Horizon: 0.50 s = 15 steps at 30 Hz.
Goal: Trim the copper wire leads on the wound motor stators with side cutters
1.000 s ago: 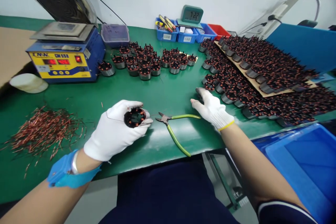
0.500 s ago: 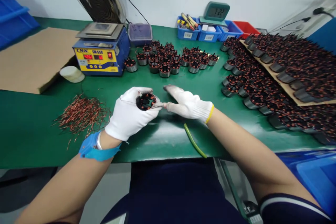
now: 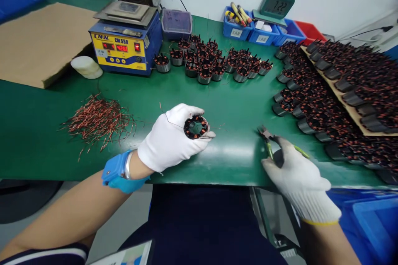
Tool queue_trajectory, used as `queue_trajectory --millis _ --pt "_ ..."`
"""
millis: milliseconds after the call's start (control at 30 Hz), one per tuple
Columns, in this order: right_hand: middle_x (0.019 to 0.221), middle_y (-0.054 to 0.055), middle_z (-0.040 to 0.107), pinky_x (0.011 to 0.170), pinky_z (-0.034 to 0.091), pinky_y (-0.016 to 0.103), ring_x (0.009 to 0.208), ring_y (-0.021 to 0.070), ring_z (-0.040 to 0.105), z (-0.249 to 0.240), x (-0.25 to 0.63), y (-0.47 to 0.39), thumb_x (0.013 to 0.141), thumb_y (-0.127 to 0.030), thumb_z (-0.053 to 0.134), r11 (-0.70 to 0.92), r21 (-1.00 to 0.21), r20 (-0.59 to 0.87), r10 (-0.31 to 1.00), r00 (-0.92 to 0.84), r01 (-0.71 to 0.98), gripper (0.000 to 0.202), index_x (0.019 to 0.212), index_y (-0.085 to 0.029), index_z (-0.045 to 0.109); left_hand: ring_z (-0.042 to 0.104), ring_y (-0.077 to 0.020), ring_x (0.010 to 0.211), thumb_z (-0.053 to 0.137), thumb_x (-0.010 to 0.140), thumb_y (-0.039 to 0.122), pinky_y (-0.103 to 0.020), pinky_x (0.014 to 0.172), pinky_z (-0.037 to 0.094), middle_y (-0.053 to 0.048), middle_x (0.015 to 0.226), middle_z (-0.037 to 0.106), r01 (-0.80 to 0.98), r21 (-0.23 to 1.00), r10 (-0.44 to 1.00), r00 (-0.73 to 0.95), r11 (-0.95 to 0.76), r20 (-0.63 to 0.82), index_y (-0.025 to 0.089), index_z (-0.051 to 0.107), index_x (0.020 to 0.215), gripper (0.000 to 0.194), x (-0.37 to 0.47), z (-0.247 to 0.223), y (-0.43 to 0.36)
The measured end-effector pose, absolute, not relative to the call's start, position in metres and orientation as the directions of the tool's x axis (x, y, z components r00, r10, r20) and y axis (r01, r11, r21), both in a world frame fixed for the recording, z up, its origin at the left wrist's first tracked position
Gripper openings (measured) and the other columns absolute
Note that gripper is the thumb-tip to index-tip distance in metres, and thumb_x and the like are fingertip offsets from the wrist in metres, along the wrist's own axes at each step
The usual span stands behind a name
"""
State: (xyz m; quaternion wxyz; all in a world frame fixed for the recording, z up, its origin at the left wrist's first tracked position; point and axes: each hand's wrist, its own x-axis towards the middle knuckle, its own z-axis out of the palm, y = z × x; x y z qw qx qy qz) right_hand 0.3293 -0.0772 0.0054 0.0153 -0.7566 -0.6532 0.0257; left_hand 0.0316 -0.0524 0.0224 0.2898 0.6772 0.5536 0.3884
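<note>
My left hand [image 3: 174, 136], in a white glove, is closed around a motor stator [image 3: 196, 127] with black insulation and copper windings. The stator's open ring faces up, and a thin copper wire [image 3: 170, 121] sticks out from it over the back of the glove. Well to the right, my gloved right hand [image 3: 294, 169] has its fingers curled around a pair of cutting pliers [image 3: 269, 143] with green handles. The jaws point up and left, low over the table or on it; I cannot tell which. Part of the handles is hidden under the fingers.
Cut copper wire pieces [image 3: 98, 122] lie heaped at left. Behind stand a blue-yellow CM558 device [image 3: 121, 49], a purple bin [image 3: 176, 25] and several stators [image 3: 205, 60]. Many more stators [image 3: 311, 107] fill the right side, some on a board [image 3: 338, 95]. Tool bins [image 3: 238, 31] line the wall.
My right hand has left the stator and moved right and nearer to me, where the pliers now show in it. The left hand still holds the stator. The view has shifted.
</note>
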Motion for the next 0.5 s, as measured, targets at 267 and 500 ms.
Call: queue_trajectory --millis 267,500 --pt "0.141 0.031 0.04 0.108 0.028 0.058 0.132 0.0445 0.035 0.001 0.261 -0.022 0.076 -0.07 0.052 0.474 -0.07 0.127 0.877 -0.464 0.878 0.098 0.141 0.002 0.037 0.07 -0.0227 0.089 0.075 0.069 0.039 -0.038 0.089 0.058 -0.005 0.099 0.071 0.548 0.812 0.973 0.016 -0.201 0.23 0.02 0.057 0.112 0.051 0.029 0.029 -0.051" --pt "0.152 0.024 0.03 0.116 0.018 0.047 0.141 0.0334 0.026 -0.022 0.181 0.024 0.081 -0.066 0.048 0.766 -0.25 0.305 0.642 -0.703 0.592 0.093 0.147 -0.003 0.029 0.069 -0.0222 0.087 0.077 0.065 0.035 -0.036 0.083 0.057 -0.005 0.099 0.071 0.608 0.768 0.935 -0.113 -0.202 0.336 0.019 0.061 0.108 0.049 0.026 0.038 -0.051"
